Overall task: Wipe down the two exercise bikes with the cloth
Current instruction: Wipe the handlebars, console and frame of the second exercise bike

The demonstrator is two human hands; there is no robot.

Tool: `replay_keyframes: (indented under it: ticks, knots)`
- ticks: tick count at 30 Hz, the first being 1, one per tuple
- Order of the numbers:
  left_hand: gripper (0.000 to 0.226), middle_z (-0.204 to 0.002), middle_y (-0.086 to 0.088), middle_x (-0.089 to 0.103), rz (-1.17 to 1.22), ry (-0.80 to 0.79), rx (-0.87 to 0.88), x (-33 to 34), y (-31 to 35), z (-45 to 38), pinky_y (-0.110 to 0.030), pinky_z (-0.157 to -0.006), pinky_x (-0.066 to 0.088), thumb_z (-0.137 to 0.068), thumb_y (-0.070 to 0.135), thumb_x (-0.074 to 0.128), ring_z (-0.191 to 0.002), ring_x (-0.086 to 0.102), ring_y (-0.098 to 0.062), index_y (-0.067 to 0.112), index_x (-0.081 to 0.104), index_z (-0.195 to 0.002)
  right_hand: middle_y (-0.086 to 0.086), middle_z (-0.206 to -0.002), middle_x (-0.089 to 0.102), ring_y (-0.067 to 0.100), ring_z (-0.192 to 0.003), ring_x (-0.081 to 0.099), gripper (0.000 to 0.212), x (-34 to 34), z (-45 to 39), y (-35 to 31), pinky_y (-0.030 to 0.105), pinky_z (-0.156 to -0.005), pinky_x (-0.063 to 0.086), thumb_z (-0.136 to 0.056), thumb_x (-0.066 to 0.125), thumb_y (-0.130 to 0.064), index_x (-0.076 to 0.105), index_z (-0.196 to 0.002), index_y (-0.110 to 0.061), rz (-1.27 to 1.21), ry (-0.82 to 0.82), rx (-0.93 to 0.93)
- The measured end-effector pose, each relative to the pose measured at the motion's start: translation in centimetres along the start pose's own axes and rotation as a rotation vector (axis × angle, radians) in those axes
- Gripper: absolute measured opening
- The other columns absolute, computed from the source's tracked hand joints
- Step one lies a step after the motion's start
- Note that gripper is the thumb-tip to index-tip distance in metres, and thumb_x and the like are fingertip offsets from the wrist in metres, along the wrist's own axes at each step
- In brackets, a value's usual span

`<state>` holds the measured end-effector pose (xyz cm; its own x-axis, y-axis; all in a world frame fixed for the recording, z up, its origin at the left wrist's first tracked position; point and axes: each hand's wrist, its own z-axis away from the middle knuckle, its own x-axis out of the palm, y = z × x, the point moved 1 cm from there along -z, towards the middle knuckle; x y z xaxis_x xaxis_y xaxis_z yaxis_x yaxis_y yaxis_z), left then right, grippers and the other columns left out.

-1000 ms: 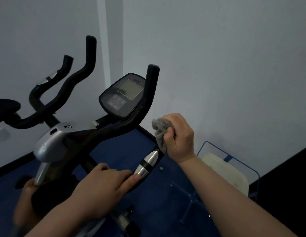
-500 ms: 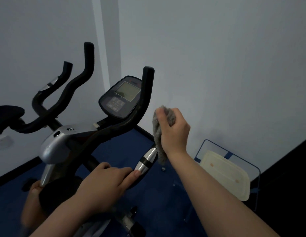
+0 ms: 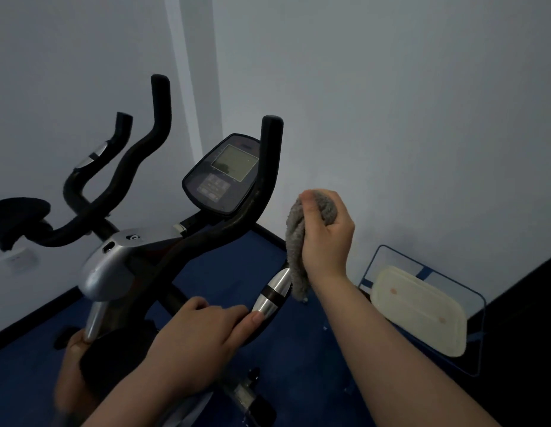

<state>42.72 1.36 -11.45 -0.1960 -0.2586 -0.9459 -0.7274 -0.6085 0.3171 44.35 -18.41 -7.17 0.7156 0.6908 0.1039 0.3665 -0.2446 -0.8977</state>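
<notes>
A black exercise bike [image 3: 126,266] with a silver stem cover stands in front of me, its console [image 3: 225,174] tilted up between the handlebars. My left hand [image 3: 200,334] grips the near right handlebar just below its silver sensor band [image 3: 272,291]. My right hand [image 3: 325,238] holds a bunched grey cloth [image 3: 295,241] to the right of the upright right handlebar [image 3: 268,167], a little apart from it. The cloth's tail hangs beside the silver band. A second bike's black handlebar [image 3: 95,161] and saddle [image 3: 15,217] show at far left.
White walls meet in a corner behind the bikes. The floor [image 3: 299,349] is blue. A blue wire-frame rack [image 3: 480,303] holding a cream plastic lid [image 3: 419,312] leans against the right wall. A wall socket [image 3: 17,257] sits low at left.
My right hand has risen with the cloth from beside the silver band up along the right handlebar, and the cloth now hangs longer. My left hand has kept its grip.
</notes>
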Motion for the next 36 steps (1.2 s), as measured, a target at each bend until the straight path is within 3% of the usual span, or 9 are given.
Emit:
replay_keyframes:
  ticks: [2,4,8,19,22,25,29,33,36]
  knots:
    - [0.066,-0.075,0.007,0.064,-0.01,-0.008,0.005,-0.1,0.0,0.0,-0.024,-0.097,0.03,-0.081,0.07,-0.011,-0.07,0.056,-0.006,0.035,0.046,-0.083,0.001,-0.077,0.067,0.024,-0.076,0.066,0.021,0.1,0.4,0.2,0.038,-0.069,0.057,-0.089,0.056,-0.045,0.064,-0.08,-0.027,-0.081,0.023,0.088]
    - [0.066,-0.074,0.007,0.063,-0.01,-0.002,0.01,-0.1,0.1,0.0,-0.024,-0.097,0.031,-0.08,0.07,-0.012,-0.069,0.056,-0.006,0.036,0.045,-0.082,0.013,-0.083,0.066,0.038,-0.078,0.065,0.026,0.2,0.8,0.2,0.048,-0.068,0.057,-0.092,0.05,-0.045,0.063,-0.084,-0.024,-0.185,0.061,0.131]
    - [0.064,-0.074,0.007,0.063,-0.012,-0.022,0.015,-0.3,0.2,0.1,-0.026,-0.098,0.031,-0.078,0.069,-0.014,-0.07,0.056,-0.006,0.036,0.041,-0.08,0.005,-0.083,0.066,0.024,-0.065,0.064,0.029,0.3,1.4,0.0,0.029,-0.052,0.052,-0.1,0.039,-0.039,0.06,-0.095,-0.019,-0.316,0.092,0.137]
    - [0.074,-0.074,0.008,0.063,0.006,-0.034,-0.008,-0.5,0.3,0.1,-0.024,-0.096,0.031,-0.071,0.075,-0.021,-0.07,0.053,-0.006,0.037,0.043,-0.081,0.007,-0.066,0.068,0.02,-0.056,0.066,0.042,-0.1,0.4,0.2,0.025,-0.047,0.05,-0.099,0.041,-0.044,0.058,-0.097,-0.005,-0.57,0.124,0.579]
    - [0.076,-0.075,0.008,0.065,0.007,-0.042,-0.011,-0.4,0.2,0.0,-0.021,-0.094,0.03,-0.072,0.074,-0.018,-0.07,0.053,-0.005,0.037,0.046,-0.086,0.005,-0.078,0.071,0.017,-0.067,0.068,0.038,-0.4,0.4,-0.1,0.032,-0.061,0.057,-0.097,0.046,-0.042,0.061,-0.096,-0.008,-0.289,0.306,0.47]
    - [0.071,-0.077,0.009,0.065,0.009,-0.031,-0.043,-0.2,0.2,0.1,-0.014,-0.084,0.031,-0.074,0.073,-0.011,-0.078,0.052,-0.005,0.037,0.048,-0.087,-0.011,-0.09,0.068,-0.001,-0.083,0.065,0.021,-1.4,1.1,-0.6,0.023,-0.075,0.056,-0.095,0.05,-0.043,0.061,-0.096,-0.025,0.002,0.298,0.249]
    - [0.075,-0.076,0.012,0.064,0.007,-0.019,-0.081,-0.1,0.2,0.0,-0.018,-0.081,0.032,-0.073,0.078,-0.016,-0.08,0.048,-0.001,0.04,0.048,-0.084,-0.013,-0.118,0.063,-0.001,-0.108,0.06,0.028,-1.6,6.2,0.8,0.022,-0.089,0.052,-0.093,0.049,-0.043,0.051,-0.121,-0.041,0.05,0.139,0.223]
    - [0.072,-0.072,0.014,0.061,0.014,-0.041,-0.083,0.0,0.2,-0.1,-0.023,-0.091,0.036,-0.073,0.079,-0.016,-0.073,0.048,-0.002,0.042,0.046,-0.079,-0.006,-0.134,0.055,-0.004,-0.117,0.053,0.04,-0.3,9.4,1.5,0.021,-0.098,0.047,-0.098,0.039,-0.034,0.042,-0.137,-0.03,0.01,0.134,0.303]
    - [0.075,-0.074,0.012,0.061,-0.001,-0.052,-0.076,-0.3,0.5,0.0,-0.022,-0.093,0.033,-0.075,0.077,-0.017,-0.072,0.05,-0.002,0.039,0.048,-0.082,-0.008,-0.145,0.039,-0.015,-0.12,0.041,0.048,0.3,8.4,1.0,0.005,-0.098,0.035,-0.099,0.034,-0.036,0.031,-0.145,-0.024,-0.057,0.124,0.311]
